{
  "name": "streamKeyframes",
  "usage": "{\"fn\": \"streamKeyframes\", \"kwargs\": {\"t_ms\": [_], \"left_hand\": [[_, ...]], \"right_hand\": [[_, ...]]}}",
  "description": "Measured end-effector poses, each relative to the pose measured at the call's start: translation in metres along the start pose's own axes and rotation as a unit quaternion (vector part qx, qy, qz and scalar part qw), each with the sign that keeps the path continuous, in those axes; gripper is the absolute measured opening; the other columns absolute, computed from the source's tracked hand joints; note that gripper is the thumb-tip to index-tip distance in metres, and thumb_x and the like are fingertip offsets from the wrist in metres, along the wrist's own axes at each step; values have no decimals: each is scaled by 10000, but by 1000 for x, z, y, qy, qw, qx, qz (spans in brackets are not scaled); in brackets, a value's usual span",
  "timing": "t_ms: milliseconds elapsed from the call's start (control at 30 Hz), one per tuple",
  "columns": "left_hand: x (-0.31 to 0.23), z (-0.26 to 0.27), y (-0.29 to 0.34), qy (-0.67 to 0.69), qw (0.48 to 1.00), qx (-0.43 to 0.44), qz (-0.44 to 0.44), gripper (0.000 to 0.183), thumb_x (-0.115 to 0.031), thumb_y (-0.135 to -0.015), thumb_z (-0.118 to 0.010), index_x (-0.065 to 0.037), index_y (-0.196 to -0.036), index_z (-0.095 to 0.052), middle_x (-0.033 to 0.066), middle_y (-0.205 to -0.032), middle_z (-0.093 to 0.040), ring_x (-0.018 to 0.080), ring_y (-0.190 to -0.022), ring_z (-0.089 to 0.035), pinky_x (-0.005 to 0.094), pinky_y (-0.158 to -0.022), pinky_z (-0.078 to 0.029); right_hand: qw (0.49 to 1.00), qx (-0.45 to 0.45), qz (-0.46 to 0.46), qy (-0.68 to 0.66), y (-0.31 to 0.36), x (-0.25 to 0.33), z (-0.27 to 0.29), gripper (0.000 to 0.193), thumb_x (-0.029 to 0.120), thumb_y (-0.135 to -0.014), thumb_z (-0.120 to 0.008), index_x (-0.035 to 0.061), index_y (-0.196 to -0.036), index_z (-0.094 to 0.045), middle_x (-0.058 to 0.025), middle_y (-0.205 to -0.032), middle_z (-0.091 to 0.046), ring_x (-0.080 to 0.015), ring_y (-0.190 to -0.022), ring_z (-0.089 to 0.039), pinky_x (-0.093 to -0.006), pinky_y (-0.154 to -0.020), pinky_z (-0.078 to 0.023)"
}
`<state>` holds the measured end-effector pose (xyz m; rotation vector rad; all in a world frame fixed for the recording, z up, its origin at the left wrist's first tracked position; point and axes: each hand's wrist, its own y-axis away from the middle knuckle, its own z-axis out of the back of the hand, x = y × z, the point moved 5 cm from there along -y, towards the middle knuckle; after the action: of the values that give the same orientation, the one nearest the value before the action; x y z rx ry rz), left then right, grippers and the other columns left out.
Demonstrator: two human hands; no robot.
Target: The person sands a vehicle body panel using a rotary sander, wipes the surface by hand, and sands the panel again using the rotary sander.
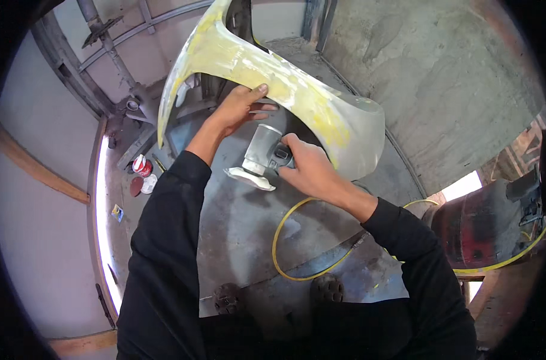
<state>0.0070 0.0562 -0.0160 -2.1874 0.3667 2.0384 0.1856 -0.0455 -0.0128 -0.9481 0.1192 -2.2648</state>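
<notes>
A curved car fender [273, 75], patchy white, grey and yellow, stretches across the upper middle. My left hand [241, 108] grips its lower edge, thumb on the near face and fingers behind it. In my right hand [312, 168] is an air sander [262, 149], with my fingers wrapped round its dark handle. The sander's whitish, dusty pad [250, 179] points down to the left, apart from the fender. A yellow air hose [277, 240] loops below my right forearm.
At the left a red and white can [142, 165], round sanding discs [148, 184] and a small packet [117, 212] lie on the floor. A metal stand [114, 54] rises behind them. At the right stands a dark red compressor tank [477, 225]. A grey wall [441, 90] is beyond.
</notes>
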Motion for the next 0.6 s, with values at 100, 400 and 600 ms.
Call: {"fn": "streamKeyframes", "kwargs": {"t_ms": [100, 400, 600], "left_hand": [[6, -4, 2, -3, 1000, -12, -2, 506, -434, -998, -610, -61, -1335, -555, 71, -1259, -643, 206, -1032, -683, 351, -837, -537], [11, -7, -8, -12, 1000, -24, -11, 463, -445, -993, -619, -47, -1229, -614, 53, -1199, -661, 178, -983, -691, 323, -804, -545], [8, -3, -2, -33, 999, -26, -1, 446, -421, -990, -634, -41, -1222, -624, 48, -1158, -680, 158, -983, -691, 284, -766, -549]], "right_hand": [[1000, 16, -3, 2, 6, -1, -7, 413, 156, -784, -691, 11, -1134, -528, -216, -862, -645, -409, -786, -651, -475, -712, -494], [997, 66, -39, 7, 19, 2, -52, 445, 165, -814, -694, -31, -1163, -501, -243, -973, -661, -436, -919, -657, -519, -797, -503], [997, -36, -67, 26, 10, -21, 7, 498, 206, -801, -700, -3, -1206, -499, -236, -848, -635, -401, -808, -646, -478, -715, -487]]}}
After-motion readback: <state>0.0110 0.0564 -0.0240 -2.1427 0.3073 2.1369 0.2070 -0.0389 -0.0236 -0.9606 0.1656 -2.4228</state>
